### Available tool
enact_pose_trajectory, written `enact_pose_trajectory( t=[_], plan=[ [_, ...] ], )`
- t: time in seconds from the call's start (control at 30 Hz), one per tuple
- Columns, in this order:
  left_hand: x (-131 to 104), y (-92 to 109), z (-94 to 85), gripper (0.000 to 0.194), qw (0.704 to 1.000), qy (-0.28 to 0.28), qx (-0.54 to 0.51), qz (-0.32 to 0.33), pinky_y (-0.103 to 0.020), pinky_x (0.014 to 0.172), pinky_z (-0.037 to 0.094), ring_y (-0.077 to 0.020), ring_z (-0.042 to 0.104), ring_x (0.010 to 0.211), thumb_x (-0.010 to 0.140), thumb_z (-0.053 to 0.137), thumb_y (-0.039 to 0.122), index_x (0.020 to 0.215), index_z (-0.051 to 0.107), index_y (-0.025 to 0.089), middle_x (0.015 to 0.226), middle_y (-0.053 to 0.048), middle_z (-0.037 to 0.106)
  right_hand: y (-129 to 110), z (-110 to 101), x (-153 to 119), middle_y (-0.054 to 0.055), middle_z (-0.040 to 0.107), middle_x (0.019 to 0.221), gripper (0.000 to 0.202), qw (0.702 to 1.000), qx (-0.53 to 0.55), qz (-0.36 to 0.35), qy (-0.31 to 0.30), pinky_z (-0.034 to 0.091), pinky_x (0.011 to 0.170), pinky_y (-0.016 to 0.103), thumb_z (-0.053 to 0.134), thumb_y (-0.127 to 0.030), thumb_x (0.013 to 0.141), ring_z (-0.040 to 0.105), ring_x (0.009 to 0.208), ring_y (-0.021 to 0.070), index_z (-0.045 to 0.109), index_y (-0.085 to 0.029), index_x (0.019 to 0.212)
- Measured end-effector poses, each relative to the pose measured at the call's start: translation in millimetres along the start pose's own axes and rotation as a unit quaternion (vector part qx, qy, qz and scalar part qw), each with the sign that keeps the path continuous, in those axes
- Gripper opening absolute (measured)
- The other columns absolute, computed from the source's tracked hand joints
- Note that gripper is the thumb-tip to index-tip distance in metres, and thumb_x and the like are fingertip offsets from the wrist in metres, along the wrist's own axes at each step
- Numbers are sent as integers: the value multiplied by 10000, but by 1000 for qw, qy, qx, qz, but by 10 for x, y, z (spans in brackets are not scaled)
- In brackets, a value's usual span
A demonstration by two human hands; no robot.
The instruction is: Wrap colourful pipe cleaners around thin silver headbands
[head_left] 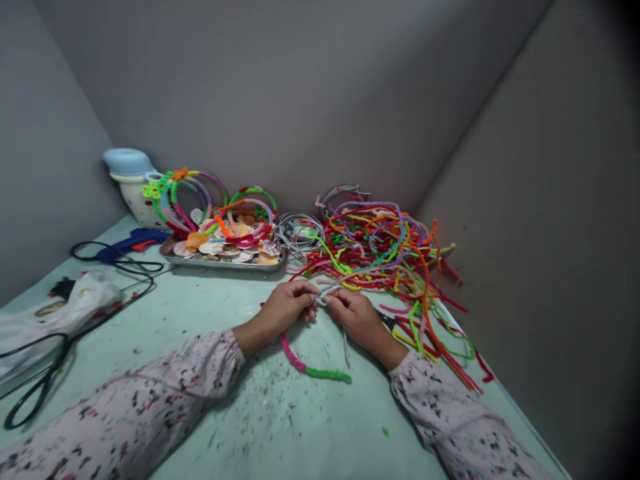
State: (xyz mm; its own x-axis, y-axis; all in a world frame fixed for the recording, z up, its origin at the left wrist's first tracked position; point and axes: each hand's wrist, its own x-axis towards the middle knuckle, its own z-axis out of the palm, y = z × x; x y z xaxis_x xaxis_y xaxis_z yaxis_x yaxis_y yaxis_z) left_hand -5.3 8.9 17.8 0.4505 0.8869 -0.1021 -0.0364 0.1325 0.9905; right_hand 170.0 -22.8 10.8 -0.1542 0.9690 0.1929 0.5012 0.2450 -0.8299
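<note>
My left hand is closed in a pinch over a wire wrapped in fuzzy pipe cleaner. Its pink and green part curves out below that hand toward me, over the table. Close beside it, my right hand pinches a pale lilac pipe cleaner where it meets the wire. From under the right hand a bare grey wire end hangs down. The fingertips almost touch, and the exact join between them is too small to make out.
A metal tray of fabric discs and wrapped hoops stands behind my left hand. Loose pipe cleaners are heaped behind my right, near scissors. Leftward lie a blue glue gun, black cord and plastic bag.
</note>
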Motion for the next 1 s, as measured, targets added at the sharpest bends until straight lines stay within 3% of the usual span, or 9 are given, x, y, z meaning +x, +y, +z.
enact_pose_trajectory(
  t=[0.33, 0.57, 1.0],
  plan=[
    [-31, 75, 31, 79, 1000, 4, -23, -16, -190, 461, 433, -85, 562, 480, 738, 552, 135, 816, 564, 124, 598, 6, 582, -26, -7, -15, 11, 611, 707, 236, 1000, -14, -20, 4, 402, 594, 240, 479, -335, 887, 533, 646, 140, 659, -183, 888],
    [-31, 69, 23, 84, 999, -6, -27, -18, -187, 452, 432, -88, 568, 483, 740, 550, 147, 821, 559, 124, 606, 0, 582, -2, 6, -20, -20, 552, 675, 232, 999, 6, -29, 21, 388, 567, 230, 543, -290, 842, 489, 597, 119, 607, -176, 1033],
    [-31, 72, 26, 68, 1000, -14, -8, -27, -183, 448, 429, -86, 575, 479, 749, 540, 140, 808, 564, 115, 622, -2, 586, 8, 16, -16, 4, 618, 773, 203, 999, -8, -46, 14, 411, 625, 238, 516, -212, 829, 519, 652, 126, 634, -177, 991]
  ],
)
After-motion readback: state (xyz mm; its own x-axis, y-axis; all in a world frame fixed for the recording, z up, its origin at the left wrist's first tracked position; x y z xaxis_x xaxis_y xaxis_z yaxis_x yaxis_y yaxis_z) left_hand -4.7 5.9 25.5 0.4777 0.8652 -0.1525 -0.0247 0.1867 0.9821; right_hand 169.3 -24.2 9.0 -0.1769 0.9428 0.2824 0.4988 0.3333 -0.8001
